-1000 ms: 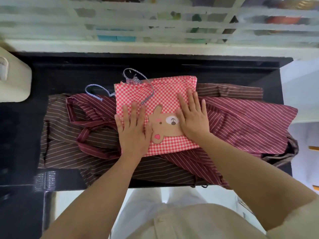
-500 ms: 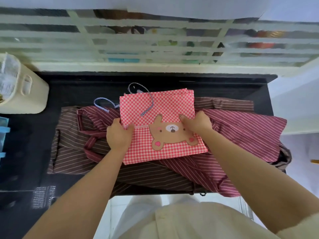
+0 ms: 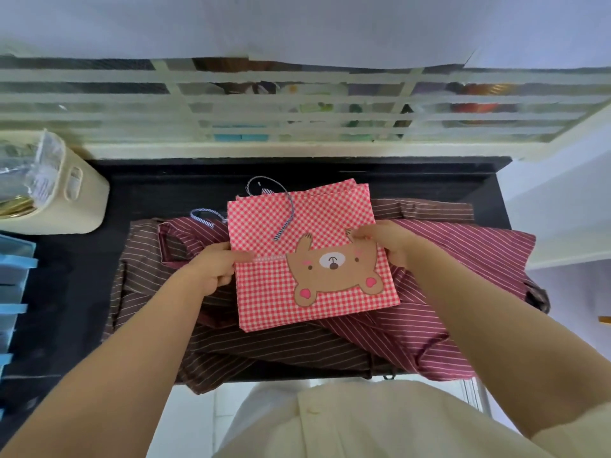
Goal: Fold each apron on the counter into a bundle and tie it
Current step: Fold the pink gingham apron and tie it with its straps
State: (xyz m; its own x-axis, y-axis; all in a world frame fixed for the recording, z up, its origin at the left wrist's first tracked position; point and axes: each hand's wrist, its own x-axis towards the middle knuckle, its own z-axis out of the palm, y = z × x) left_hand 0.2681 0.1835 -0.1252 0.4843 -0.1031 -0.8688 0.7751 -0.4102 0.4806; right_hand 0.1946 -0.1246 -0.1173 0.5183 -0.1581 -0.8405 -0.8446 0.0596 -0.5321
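Note:
A red-and-white checked apron (image 3: 274, 292) with a brown bear patch lies folded into a rectangle on top of the other aprons. Its blue-and-white striped ties (image 3: 284, 223) loop out at the far edge and over the cloth. My left hand (image 3: 215, 269) pinches the folded apron's left edge about halfway up. My right hand (image 3: 383, 241) pinches its right edge beside the bear's paw. Under it lie a maroon striped apron (image 3: 463, 269) spread to the right and a brown striped apron (image 3: 145, 259) on the left.
The black counter (image 3: 429, 183) ends at a window grille behind and at its front edge near my body. A cream basket (image 3: 82, 206) with packets stands at the back left. Blue plastic items (image 3: 13, 292) sit at the left edge.
My hands lay flat on the checked apron a second ago. They have since moved to its left and right edges and now pinch them.

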